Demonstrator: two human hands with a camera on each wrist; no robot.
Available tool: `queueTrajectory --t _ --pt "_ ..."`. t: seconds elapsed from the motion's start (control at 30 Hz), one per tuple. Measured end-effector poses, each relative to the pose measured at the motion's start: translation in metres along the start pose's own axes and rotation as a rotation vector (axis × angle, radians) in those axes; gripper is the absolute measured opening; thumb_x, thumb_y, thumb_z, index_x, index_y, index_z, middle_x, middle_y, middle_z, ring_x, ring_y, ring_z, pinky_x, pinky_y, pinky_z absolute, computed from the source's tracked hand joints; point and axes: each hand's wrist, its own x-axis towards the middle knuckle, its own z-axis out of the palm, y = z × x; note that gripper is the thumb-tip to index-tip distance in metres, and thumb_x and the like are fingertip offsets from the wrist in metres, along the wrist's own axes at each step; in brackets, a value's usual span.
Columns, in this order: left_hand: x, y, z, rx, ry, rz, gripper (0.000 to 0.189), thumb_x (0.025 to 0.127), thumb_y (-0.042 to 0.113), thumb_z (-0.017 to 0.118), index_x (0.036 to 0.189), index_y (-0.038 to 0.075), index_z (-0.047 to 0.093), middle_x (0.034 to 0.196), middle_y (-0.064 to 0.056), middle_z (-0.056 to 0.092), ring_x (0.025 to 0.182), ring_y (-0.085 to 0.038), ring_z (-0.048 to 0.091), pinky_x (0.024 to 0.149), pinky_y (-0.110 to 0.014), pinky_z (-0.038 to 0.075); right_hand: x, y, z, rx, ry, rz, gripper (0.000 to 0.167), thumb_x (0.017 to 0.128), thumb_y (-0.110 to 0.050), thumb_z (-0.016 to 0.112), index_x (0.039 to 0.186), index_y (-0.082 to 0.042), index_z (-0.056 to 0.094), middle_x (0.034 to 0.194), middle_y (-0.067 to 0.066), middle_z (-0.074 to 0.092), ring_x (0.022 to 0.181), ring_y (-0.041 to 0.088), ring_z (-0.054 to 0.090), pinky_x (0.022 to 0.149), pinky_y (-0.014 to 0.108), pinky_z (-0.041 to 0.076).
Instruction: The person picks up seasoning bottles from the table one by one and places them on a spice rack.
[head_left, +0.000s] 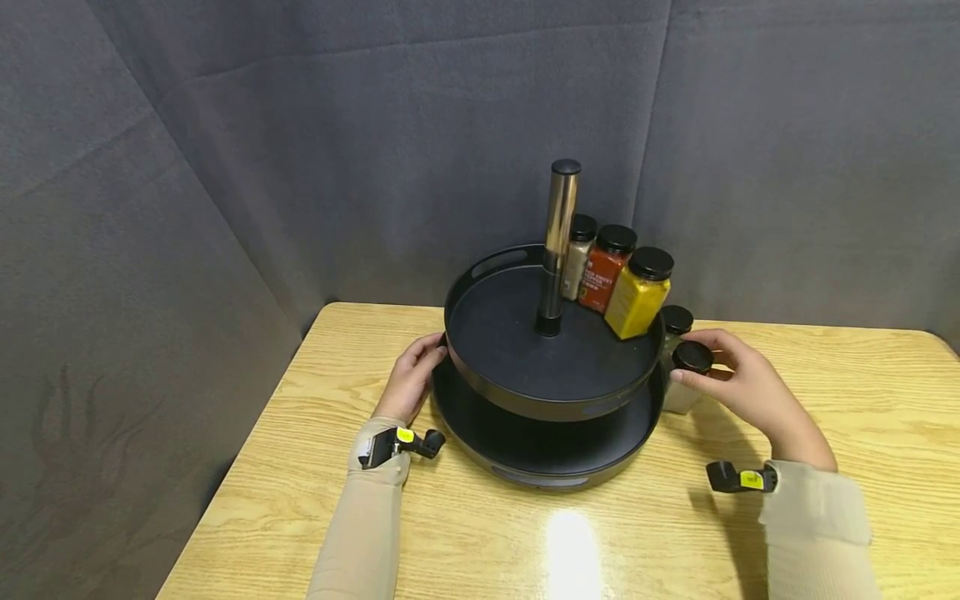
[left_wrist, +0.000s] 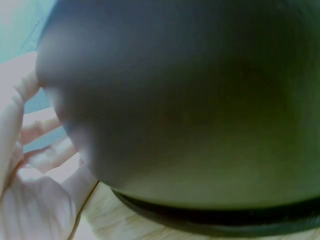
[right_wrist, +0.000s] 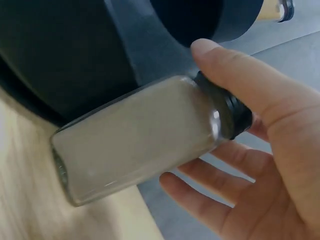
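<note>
Left hand (head_left: 408,377) resting loosely, right hand (head_left: 753,390) pinching it by the lid (head_left: 692,357), the spice jar (right_wrist: 135,142) may slip beside the two-tier tray's (head_left: 517,367) right edge.

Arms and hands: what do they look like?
Left hand and right hand bare, no gloves. Left sleeve and right sleeve beige. Small black left camera and right camera, one per wrist; yellow sticker on each mount, text unreadable. No cables visible.

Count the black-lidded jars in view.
5: a pale jar, a red jar and a yellow jar on the upper tray; a held jar in the right hand; and a rear jar just behind that one. Others may be hidden.
</note>
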Motion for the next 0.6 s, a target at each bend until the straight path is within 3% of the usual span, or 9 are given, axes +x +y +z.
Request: queueTrajectory --t 0.1,0.23,0.37,0.6 --pt "-0.001 0.0 0.0 -0.001 -0.002 -0.003 0.038 0.104 0.004 0.053 0.14 -0.006 0.05 0.126 -0.005 0.059 0.109 -0.009 0.059 0.096 -0.022 0.05 0.0 0.006 0.003 0.024 0.011 -0.03 0.053 0.09 -0.021 0.08 0.134 -0.001 0.057 0.127 0.015 0.059 0.108 0.013 0.062 0.077 0.009 0.047" --pt "-0.002 0.0 0.0 -0.001 0.005 -0.016 0.036 0.104 0.005 0.053 0.139 -0.005 0.052 0.125 -0.007 0.059 0.109 -0.01 0.06 0.095 -0.022 0.05 0.0 0.012 0.007 0.066 0.028 -0.047 0.049 0.088 -0.016 0.081 0.13 -0.001 0.059 0.115 -0.004 0.061 0.096 -0.009 0.057 0.075 0.012 0.05" --pt "-0.002 0.0 0.0 0.011 0.006 -0.02 0.037 0.105 0.006 0.053 0.14 -0.004 0.052 0.129 -0.009 0.057 0.11 -0.011 0.059 0.095 -0.022 0.05 0.0 0.015 0.009 0.103 0.032 -0.042 0.049 0.087 -0.015 0.082 0.129 -0.002 0.06 0.109 -0.019 0.06 0.095 -0.008 0.059 0.075 0.014 0.051" --pt "-0.001 0.003 0.0 0.004 -0.003 -0.02 0.037 0.105 0.002 0.049 0.141 -0.006 0.05 0.128 -0.008 0.057 0.108 -0.007 0.058 0.096 -0.021 0.048 -0.001 0.022 0.014 0.195 0.022 -0.037 0.048 0.087 -0.009 0.08 0.128 0.0 0.057 0.105 -0.021 0.063 0.093 -0.004 0.063 0.073 0.017 0.054"
